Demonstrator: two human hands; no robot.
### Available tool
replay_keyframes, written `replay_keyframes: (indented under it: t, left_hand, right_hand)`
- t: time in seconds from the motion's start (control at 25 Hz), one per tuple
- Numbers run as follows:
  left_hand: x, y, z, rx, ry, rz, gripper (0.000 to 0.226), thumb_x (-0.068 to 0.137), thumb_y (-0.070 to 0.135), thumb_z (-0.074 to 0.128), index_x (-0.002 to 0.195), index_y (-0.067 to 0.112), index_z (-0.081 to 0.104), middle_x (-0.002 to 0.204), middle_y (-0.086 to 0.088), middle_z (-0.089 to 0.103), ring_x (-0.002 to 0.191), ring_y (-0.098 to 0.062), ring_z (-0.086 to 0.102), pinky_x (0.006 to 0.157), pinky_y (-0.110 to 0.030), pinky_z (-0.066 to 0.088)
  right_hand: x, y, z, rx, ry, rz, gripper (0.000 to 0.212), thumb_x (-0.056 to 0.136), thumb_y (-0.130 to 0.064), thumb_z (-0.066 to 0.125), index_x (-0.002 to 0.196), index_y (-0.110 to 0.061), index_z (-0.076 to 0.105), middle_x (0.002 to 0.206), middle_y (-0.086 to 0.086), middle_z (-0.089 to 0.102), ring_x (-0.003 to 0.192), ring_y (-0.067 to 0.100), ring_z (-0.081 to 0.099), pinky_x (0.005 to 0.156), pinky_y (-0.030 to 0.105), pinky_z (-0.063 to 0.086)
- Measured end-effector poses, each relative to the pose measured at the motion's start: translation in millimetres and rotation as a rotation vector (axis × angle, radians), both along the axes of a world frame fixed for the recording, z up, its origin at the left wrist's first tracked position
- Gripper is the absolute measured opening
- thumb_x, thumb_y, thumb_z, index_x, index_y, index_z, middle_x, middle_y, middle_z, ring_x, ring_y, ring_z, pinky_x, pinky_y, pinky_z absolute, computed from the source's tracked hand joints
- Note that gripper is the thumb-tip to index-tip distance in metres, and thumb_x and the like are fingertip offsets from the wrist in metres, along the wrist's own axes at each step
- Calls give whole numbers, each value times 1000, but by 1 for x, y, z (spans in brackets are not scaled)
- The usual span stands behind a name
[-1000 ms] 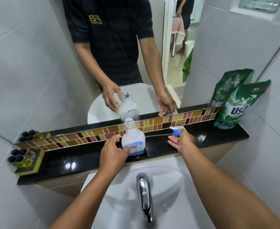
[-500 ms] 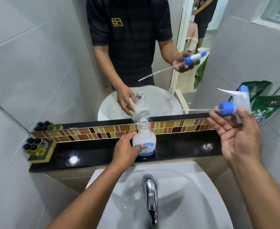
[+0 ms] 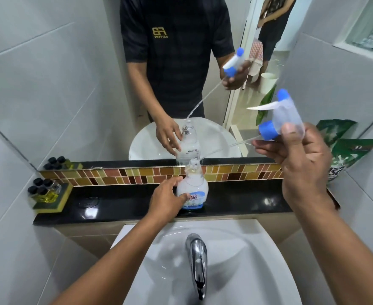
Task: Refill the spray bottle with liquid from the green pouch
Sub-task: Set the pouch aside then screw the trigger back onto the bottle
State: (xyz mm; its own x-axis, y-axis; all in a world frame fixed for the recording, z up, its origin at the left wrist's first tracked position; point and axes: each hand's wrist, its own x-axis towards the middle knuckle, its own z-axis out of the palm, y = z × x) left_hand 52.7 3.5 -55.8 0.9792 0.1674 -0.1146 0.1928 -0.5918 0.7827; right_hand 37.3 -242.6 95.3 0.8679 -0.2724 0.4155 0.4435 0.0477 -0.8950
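Tap [image 3: 197, 263]: chrome, nearest the camera, over the white basin [image 3: 258, 260]; not in use, dry as far as shows.
Left forearm: reaches forward and slightly right across the basin, wrist low, palm turned toward the bottle.
Left hand [image 3: 167, 200]: wrapped round the lower left side of the spray bottle [image 3: 193, 190], thumb across the label, fingers behind; likely there to steady the bottle against tipping while open.
Spray bottle: upright on the black surface [image 3: 126, 203], just behind the basin; neck bare and open, so ready to take liquid; almost empty, only a little at the bottom by the look of it.
Right forearm: raised from the lower right, elbow out of frame, wrist bent back, hand well above the surface.
Right hand [image 3: 302, 164]: closed on the trigger head [image 3: 284, 115], thumb on the clear body, fingers curled beneath the blue collar.
Trigger head: off the bottle, held high and to the right, nozzle pointing left; thin dip tube [image 3: 242, 143] slants down toward the bottle mouth, tip close to the neck; probably lifted this high to draw the long tube clear.
Green pouch [image 3: 348, 159]: leaning in the right corner on the surface, against the wall, partly behind the right hand; untouched, apparently not yet opened.
Small bottles [image 3: 42, 190]: black caps, yellow liquid, far left end of the surface, well apart from the work.
Tile strip [image 3: 115, 176]: brown and yellow, along the back of the surface.
Mirror [image 3: 71, 84]: above the strip, repeats both hands and the lifted head.
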Motion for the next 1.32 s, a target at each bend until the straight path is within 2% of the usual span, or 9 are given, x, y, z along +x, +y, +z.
replay_keyframes:
  t: [0.12,0.36,0.48,0.64,0.8,1.0,1.08,1.2,1.32]
  left_hand:
    - [2,1,-2,4,10,-4,61,87,27,84,144,25,63,135,5,68,120,-19,65,106,-42,55]
    - [6,5,-5,-1,6,-11,61,87,27,84,144,26,64,135,5,68,109,-21,67,98,-36,57]
    - [7,8,-8,-12,-6,-1,61,87,24,85,144,25,64,133,4,68,97,-16,62,93,-32,54]
    - [8,7,-14,-32,4,-17,61,86,22,85,143,26,65,132,5,69,90,-14,60,92,-33,57]
    - [10,8,-17,-65,25,-43,58,85,22,86,140,30,66,131,7,70,100,-22,71,95,-42,63]
    - [23,14,-25,-122,22,-131,70,80,20,89,144,28,62,138,6,69,122,-16,65,106,-39,56]
    - [28,18,-31,-212,69,-149,66,78,13,90,137,27,65,131,4,73,118,-16,69,100,-34,59]
    - [33,21,-39,-298,114,-170,56,74,9,92,120,31,68,120,2,76,115,-20,73,100,-44,63]
    - [36,18,-41,-379,120,-196,53,65,16,94,104,41,69,115,-2,78,113,-27,74,101,-53,61]
  right_hand:
    - [2,7,17,-13,-41,-9,13,109,-28,54,103,-19,64,86,11,77,78,29,81,77,45,65]
    - [11,-13,40,-86,-57,-41,14,106,-31,56,101,-20,61,94,22,72,77,28,81,79,47,65]
    - [17,2,27,-248,-25,-21,14,108,-28,57,107,-16,64,98,23,75,80,26,81,75,42,66]
    - [36,38,-14,-597,162,167,23,102,-39,64,114,-22,72,101,3,79,94,21,77,82,49,63]
    - [55,55,-45,-807,282,401,22,101,-37,65,117,-23,71,101,-1,76,92,17,71,79,37,58]
    - [79,48,-34,-842,355,620,23,103,-27,65,122,-15,67,110,8,74,96,14,70,83,25,57]
    - [82,54,-34,-808,402,654,42,95,-22,77,134,-18,62,118,2,74,103,9,71,90,22,57]
    - [79,64,-58,-708,529,665,68,79,-16,91,139,-20,60,123,-3,76,115,10,72,102,32,57]
    - [74,67,-89,-597,531,637,50,81,-8,88,128,-10,71,117,0,81,110,14,76,102,42,59]
